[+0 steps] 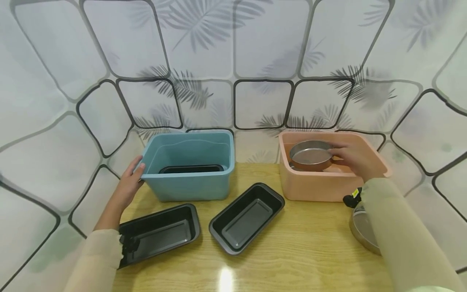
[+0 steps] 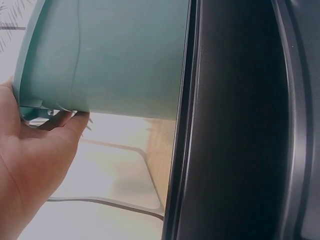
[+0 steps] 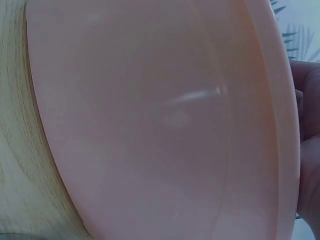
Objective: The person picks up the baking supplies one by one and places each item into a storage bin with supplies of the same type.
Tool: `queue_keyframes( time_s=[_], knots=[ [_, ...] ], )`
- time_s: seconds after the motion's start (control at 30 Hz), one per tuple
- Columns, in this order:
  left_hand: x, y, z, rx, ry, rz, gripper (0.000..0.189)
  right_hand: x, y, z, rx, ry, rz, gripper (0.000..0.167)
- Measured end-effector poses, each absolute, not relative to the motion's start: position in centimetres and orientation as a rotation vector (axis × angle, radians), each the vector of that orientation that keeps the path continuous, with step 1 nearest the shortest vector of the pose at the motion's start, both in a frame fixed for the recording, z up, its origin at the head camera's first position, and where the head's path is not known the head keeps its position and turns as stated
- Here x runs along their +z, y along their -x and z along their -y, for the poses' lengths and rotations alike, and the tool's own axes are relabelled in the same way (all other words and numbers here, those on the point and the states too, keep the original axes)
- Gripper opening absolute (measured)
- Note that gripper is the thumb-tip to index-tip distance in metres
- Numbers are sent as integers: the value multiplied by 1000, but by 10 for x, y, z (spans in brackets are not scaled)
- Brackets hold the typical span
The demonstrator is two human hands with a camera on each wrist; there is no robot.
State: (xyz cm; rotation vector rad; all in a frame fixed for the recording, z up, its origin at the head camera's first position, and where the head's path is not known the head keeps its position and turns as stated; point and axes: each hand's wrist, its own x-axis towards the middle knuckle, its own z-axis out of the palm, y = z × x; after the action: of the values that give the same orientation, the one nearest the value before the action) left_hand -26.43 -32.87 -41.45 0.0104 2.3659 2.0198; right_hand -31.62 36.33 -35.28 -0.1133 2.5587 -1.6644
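At the left end of the blue plastic bin (image 1: 191, 188), my left hand (image 1: 125, 187) grips the rim, with fingers and thumb around its edge in the left wrist view. Inside that bin lies a dark loaf pan (image 1: 191, 168), mostly hidden by the front wall. My right hand (image 1: 352, 160) pinches the side of a round metal cake pan (image 1: 311, 157), which is tilted over the inside of the pink plastic bin (image 1: 317, 187). Under the cake pan, another metal edge shows in the bin. The pink wall hides most of the right hand in the right wrist view.
Two dark loaf pans lie on the wooden table (image 1: 292, 251): one loaf pan (image 1: 248, 219) in the middle, another loaf pan (image 1: 164, 231) below my left forearm. A round pan (image 1: 365, 233) sits at the right, partly under my right sleeve. Patterned cloth (image 1: 262, 101) stands behind the bins.
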Motion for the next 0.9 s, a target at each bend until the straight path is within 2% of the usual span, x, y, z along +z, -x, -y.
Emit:
queue_keyframes(
  time_s=[0.17,0.47,0.57,0.8,0.9],
  knots=[
    [-414,263,330,2036,-8,-2354,76,-352,317,-356,-1694,135,-2570,56],
    [-414,262,331,2016,-14,-2374,76,-378,343,-369,-1447,164,-2601,43],
    [-414,262,331,2014,-5,-2385,75,-387,352,-367,-1371,157,-2587,45],
    [-415,265,331,2014,-2,-2380,74,-389,359,-356,-1172,276,-2533,62],
    [-417,266,331,2014,4,-2379,74,-388,358,-354,-1178,309,-2518,61]
  ],
)
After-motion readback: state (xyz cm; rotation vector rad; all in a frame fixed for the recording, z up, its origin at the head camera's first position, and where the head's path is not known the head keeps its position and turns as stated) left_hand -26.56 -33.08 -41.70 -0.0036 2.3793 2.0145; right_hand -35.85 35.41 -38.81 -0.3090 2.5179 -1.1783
